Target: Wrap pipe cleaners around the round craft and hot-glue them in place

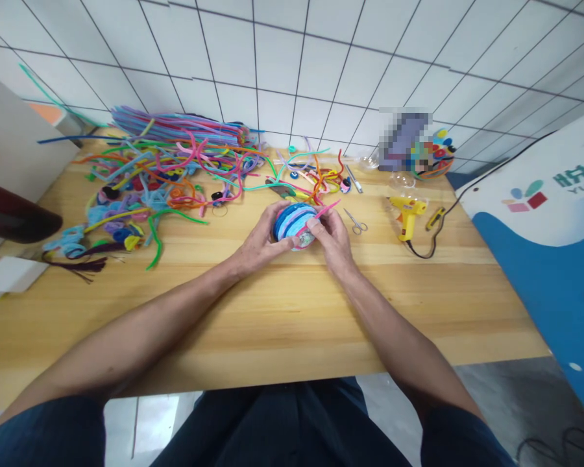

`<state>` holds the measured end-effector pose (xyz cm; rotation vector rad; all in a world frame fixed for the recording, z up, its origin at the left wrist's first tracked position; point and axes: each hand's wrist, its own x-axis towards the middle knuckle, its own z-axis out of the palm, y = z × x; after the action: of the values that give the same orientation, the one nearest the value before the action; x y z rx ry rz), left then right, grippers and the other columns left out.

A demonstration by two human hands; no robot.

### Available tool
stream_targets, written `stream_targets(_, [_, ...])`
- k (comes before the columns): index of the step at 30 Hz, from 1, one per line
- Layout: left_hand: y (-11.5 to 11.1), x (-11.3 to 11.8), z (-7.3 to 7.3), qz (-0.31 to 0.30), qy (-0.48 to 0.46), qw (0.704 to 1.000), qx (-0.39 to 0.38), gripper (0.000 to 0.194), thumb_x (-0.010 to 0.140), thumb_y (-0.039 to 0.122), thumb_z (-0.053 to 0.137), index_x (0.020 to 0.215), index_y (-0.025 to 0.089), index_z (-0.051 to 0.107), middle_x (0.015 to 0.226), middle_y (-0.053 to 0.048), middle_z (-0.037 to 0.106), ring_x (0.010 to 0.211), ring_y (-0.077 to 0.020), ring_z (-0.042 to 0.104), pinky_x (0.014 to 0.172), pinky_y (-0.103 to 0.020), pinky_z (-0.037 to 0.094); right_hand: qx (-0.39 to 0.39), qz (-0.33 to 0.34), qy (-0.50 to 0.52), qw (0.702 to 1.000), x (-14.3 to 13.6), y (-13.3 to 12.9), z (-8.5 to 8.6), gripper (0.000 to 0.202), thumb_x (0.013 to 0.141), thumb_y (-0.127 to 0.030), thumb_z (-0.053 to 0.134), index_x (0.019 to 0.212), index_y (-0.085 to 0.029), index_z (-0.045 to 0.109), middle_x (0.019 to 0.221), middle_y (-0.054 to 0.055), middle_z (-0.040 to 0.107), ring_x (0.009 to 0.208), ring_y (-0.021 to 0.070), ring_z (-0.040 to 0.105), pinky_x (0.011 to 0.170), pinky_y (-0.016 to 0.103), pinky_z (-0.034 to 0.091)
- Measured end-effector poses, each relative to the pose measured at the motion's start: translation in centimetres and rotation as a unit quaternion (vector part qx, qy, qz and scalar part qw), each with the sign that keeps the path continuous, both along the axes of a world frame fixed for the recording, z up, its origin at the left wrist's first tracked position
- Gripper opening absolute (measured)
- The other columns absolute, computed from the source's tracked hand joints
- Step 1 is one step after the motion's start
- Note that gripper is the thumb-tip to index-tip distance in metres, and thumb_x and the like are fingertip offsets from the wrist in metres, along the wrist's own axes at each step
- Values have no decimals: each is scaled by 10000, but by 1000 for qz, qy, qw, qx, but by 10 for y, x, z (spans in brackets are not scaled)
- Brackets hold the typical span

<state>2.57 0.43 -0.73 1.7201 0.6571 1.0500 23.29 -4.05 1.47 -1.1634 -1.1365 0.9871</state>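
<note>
Pipe-cleaner-wrapped ball (292, 219) at clock centre, cradled two-handed over the wooden table (292, 318); tiled wall (292, 65) at 12. Left hand (259, 241) half closed, cupping the 9 o'clock side, probably to steady it. Right hand (335, 240) partly closed at 3, thumb on the ball, seemingly to keep the winding snug; pink pipe cleaner (329, 207) sticks out toward 2. Scissors (358, 226) near at 3, glue gun (407, 217) beyond, likely parked for right-hand reach. Loose pipe cleaners (141, 181) crowd 9 to 10. Elbow room runs to the front edge (272, 381), 6.
</note>
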Motion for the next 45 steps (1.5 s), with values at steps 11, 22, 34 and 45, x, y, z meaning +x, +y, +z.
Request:
stream_targets(11, [6, -3, -5, -5, 12, 999, 35, 1006, 878, 676, 942, 1667, 265, 471, 1751, -205, 534, 1643, -421, 563, 1424, -620, 450, -1, -12, 12, 1000, 2, 2, -3, 707, 785, -827, 921, 1216, -299, 730, 1263, 59, 852, 1194, 310, 802, 1091, 510, 677])
stream_targets(22, [6, -1, -5, -1, 12, 999, 34, 974, 898, 678, 920, 1659, 273, 465, 1743, -195, 551, 1618, -411, 589, 1386, -615, 498, -5, -7, -6, 1000, 2, 3, -4, 721, 796, -850, 895, 1228, -303, 705, 1269, 62, 825, 1171, 295, 786, 1063, 482, 665])
stream_targets(34, [3, 3, 0, 15, -9, 1000, -4, 868, 914, 722, 887, 1538, 262, 497, 1572, -168, 654, 1448, -366, 700, 1267, -586, 591, -3, -16, -4, 1000, -2, 0, -1, 748, 751, -857, 923, 1210, -300, 730, 1247, 54, 850, 1163, 295, 804, 1043, 480, 691])
stream_targets(45, [8, 4, -3, 86, -36, 995, -40, 815, 912, 809, 834, 1449, 274, 535, 1491, -119, 667, 1413, -334, 685, 1249, -525, 593, 97, 43, -221, 970, 4, -7, -3, 878, 852, -584, 932, 1611, -316, 581, 1711, 156, 615, 1545, 406, 625, 1315, 661, 528])
